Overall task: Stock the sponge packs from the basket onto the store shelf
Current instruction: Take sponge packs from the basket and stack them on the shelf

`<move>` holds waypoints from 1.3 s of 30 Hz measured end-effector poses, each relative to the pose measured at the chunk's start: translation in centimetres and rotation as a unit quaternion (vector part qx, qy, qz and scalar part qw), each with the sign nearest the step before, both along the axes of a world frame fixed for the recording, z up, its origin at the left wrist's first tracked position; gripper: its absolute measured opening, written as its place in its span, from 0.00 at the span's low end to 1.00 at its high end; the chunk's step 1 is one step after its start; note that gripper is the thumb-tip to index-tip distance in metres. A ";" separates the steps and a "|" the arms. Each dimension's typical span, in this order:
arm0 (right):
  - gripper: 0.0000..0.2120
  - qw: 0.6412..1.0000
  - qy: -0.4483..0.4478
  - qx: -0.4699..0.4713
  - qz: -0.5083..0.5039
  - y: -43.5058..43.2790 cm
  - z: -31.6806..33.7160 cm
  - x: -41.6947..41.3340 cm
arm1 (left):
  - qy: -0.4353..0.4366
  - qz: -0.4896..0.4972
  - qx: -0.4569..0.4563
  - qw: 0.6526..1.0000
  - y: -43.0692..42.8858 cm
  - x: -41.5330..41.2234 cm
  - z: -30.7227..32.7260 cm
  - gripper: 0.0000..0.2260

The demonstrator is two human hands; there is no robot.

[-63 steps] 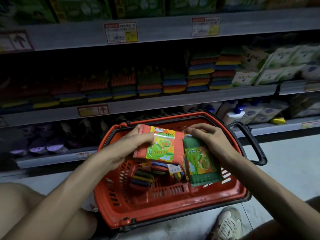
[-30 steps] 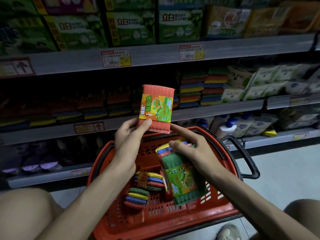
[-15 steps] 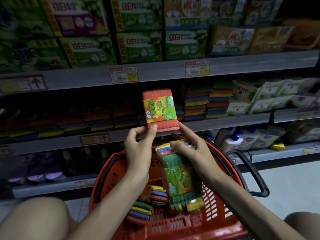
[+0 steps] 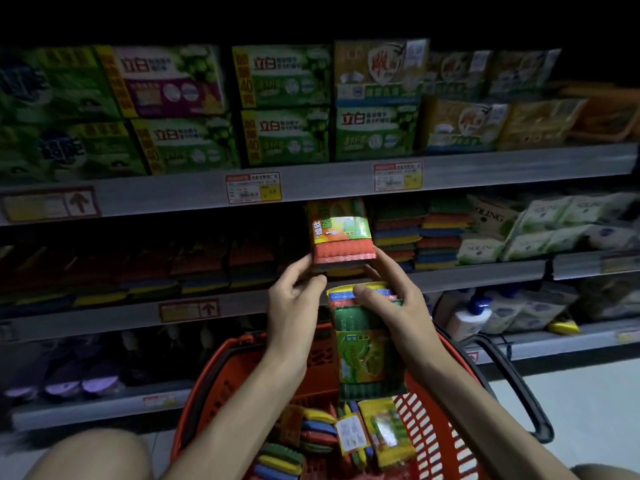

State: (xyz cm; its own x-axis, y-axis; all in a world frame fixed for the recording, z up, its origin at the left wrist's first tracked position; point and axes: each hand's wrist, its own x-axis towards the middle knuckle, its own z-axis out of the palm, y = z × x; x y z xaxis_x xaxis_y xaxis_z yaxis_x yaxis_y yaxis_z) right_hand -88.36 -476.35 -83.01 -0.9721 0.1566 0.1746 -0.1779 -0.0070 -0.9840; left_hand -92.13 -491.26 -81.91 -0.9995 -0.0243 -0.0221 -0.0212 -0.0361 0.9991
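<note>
**A:** Head view first. Where are the hands?

**B:** Both are raised in front of the middle shelf (image 4: pixel 485 271). The left hand (image 4: pixel 298 296) pinches the near left corner of the orange sponge pack (image 4: pixel 343 249), thumb underneath and fingers curled along its side. That grip is closed on the pack.

**A:** And the right?

**B:** The right hand (image 4: pixel 394 306) holds the green sponge pack (image 4: pixel 367 348) upright, with the thumb pressed across its top and the fingers wrapped behind. Its grip is tight on that pack. One finger reaches up and touches the orange pack's right edge.

**A:** So where does the orange pack sit?

**B:** It is level with the shelf's front lip, label up, with its far end pointing into the opening. I cannot tell whether it rests on the shelf or on something there. The stacked sponges (image 4: pixel 422 237) stand just to its right.

**A:** And the basket?

**B:** The red basket (image 4: pixel 436 431) sits below the arms, its black handle (image 4: pixel 519 386) folded out to the right. More sponge packs (image 4: pixel 311 434) lie inside it, under the green pack.

**A:** Anything else around?

**B:** Green detergent boxes (image 4: pixel 284 105) fill the upper shelf, with price tags (image 4: pixel 252 188) on its edge. There are white packets (image 4: pixel 554 223) at right and pump bottles (image 4: pixel 467 317) lower down. A knee (image 4: pixel 86 455) shows at bottom left.
</note>
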 end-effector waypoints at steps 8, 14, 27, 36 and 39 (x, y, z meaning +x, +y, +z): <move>0.31 1.000 0.003 0.010 -0.024 0.3 -0.1 -1.9 | -0.016 -0.022 0.014 1.000 0.7 -1.7 1.0 0.16; 0.36 0.997 -0.034 0.051 -0.057 1.1 -0.2 -3.5 | -0.042 -0.006 0.025 0.999 1.3 -2.9 1.2 0.13; 0.43 0.994 -0.061 0.059 -0.068 1.8 0.0 -4.6 | -0.090 -0.017 0.024 0.996 2.4 -4.2 1.1 0.20; 0.38 0.995 -0.048 0.052 -0.074 1.6 0.1 -4.6 | -0.086 0.004 0.013 0.996 2.7 -4.9 0.8 0.17; 0.35 0.995 -0.048 0.046 -0.074 1.7 0.3 -4.5 | -0.084 0.019 0.023 0.996 2.7 -5.0 0.6 0.20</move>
